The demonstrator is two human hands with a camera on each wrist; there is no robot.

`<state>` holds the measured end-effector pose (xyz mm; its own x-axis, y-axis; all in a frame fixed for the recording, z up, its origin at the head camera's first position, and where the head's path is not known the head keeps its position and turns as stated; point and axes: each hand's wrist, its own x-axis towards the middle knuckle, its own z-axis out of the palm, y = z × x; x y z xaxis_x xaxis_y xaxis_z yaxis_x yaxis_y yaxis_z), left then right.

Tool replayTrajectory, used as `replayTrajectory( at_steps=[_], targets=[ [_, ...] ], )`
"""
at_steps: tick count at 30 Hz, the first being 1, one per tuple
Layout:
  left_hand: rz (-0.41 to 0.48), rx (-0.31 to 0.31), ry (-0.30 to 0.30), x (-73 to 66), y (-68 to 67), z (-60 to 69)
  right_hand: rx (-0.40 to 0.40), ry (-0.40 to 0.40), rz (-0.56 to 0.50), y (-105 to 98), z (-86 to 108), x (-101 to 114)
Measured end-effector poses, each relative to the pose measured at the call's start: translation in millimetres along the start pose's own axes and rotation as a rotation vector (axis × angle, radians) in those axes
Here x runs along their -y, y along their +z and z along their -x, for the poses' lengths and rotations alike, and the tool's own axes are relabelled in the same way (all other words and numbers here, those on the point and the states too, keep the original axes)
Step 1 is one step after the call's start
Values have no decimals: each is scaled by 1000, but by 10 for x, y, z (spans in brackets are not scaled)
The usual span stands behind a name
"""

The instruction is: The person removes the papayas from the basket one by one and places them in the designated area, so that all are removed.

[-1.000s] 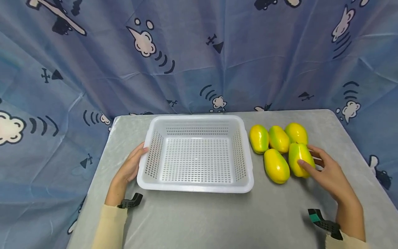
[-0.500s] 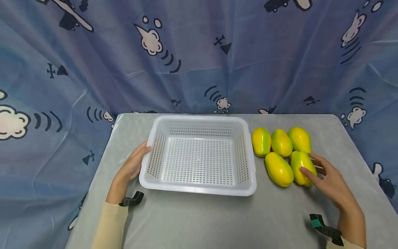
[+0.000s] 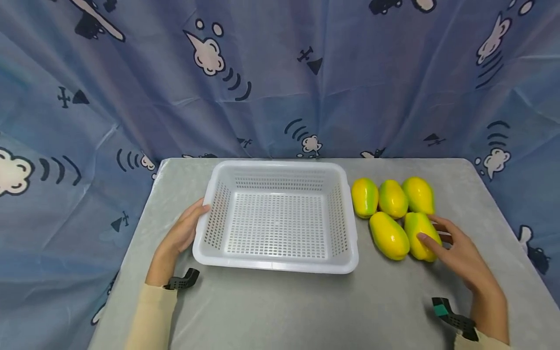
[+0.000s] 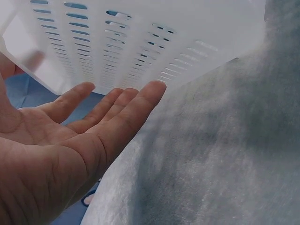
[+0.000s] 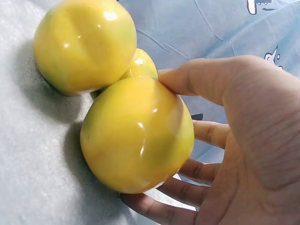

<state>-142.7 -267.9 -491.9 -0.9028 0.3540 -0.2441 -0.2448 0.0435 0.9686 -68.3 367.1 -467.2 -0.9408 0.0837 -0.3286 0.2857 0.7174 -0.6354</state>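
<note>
My left hand (image 3: 183, 231) holds the left side of a white plastic basket (image 3: 274, 265), with the thumb over its rim. In the left wrist view the fingers (image 4: 124, 112) lie along the outside of its perforated wall. On the right, my right hand (image 3: 463, 255) grips a yellow-green mango (image 3: 421, 236) at the front right of a group of several. The right wrist view shows the thumb (image 5: 192, 79) on that mango's side and the other fingers around its far and lower side. Another front mango (image 3: 389, 236) lies just left of it.
Behind the front pair lie a left mango (image 3: 364, 198), a middle mango (image 3: 393, 199) and a right mango (image 3: 418, 194), close to the basket's right side. A grey cloth-like covering (image 3: 280, 311) spreads over the table. A blue patterned curtain (image 3: 262, 97) hangs behind.
The mango in my right hand has come slightly nearer to me, away from the back right mango. My left hand keeps its hold on the basket. The head view shifts slightly.
</note>
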Motion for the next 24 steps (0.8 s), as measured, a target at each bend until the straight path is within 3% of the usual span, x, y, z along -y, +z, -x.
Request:
replayTrajectory(
  at_steps=[24],
  targets=[
    [4,11,3,3,-18,-12,16,47,28,14,-50,3]
  ],
)
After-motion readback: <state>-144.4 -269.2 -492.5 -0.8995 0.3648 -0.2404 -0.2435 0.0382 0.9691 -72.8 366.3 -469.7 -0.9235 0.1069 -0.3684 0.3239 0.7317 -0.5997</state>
